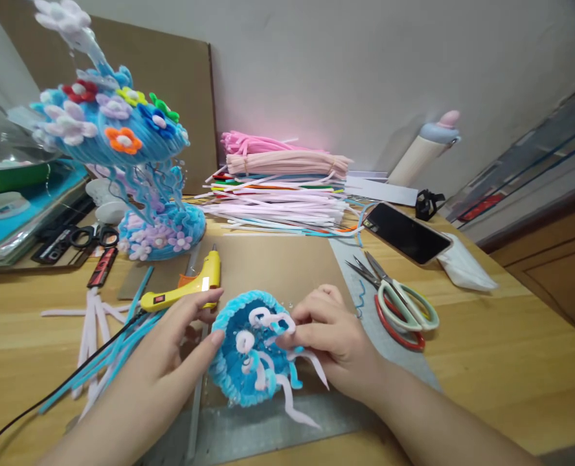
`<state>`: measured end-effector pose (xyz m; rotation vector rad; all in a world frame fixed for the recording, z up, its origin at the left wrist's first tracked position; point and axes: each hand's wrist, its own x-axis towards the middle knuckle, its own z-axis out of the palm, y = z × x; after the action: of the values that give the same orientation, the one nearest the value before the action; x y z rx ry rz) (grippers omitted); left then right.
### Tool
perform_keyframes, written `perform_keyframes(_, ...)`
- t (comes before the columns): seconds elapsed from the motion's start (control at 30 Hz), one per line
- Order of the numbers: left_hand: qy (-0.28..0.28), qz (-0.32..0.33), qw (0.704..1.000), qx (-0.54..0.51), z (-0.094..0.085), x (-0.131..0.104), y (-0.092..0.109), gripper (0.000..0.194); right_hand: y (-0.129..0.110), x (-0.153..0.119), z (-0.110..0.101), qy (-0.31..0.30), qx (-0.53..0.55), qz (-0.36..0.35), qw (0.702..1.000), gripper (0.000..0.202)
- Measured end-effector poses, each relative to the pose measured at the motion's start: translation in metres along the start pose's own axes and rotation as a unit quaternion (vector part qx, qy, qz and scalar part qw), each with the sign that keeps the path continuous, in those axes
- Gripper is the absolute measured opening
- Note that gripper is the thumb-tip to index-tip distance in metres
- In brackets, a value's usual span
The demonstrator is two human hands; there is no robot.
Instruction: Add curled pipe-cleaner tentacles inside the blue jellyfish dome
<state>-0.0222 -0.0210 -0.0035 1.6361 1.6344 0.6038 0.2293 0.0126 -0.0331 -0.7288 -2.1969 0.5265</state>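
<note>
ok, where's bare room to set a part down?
Biggest patch: pale wooden table, right of the mint-handled metal scissors, nearer than the white plastic packet. Smaller: brown cardboard sheet behind the fuzzy blue bowl shape. Crowded: left, around the yellow glue gun; back, around the pink fuzzy stems.

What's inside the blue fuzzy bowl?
Curly pink and blue fuzzy strips sit inside the blue bowl. The curls and the right hand's fingers cover some of the inside, so I can't see what's there.
</note>
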Motion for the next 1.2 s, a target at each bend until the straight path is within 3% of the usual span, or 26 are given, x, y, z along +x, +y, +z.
perform_keyframes(0.27,-0.035,0.029,0.999,-0.008,0.006,-0.005,-0.002,0.051,-0.004,0.000,-0.004,-0.009,0.000,0.009,1.000,0.015)
perform_keyframes(0.5,-0.013,0.053,0.997,0.049,0.009,-0.006,-0.014,0.050,-0.004,0.000,-0.005,-0.016,-0.005,0.017,1.000,0.016)
perform_keyframes(0.8,-0.005,0.068,0.997,0.036,0.009,-0.006,-0.007,0.048,-0.004,-0.001,-0.004,-0.022,-0.004,0.016,1.000,0.017)
perform_keyframes(0.93,0.013,0.057,0.998,0.023,0.009,-0.004,-0.005,0.049,-0.003,-0.002,-0.002,-0.014,0.020,0.019,1.000,0.011)
perform_keyframes(1.2,0.024,0.011,0.998,-0.065,0.009,0.004,0.003,0.045,-0.001,-0.003,0.000,0.006,0.047,0.023,0.999,0.023)
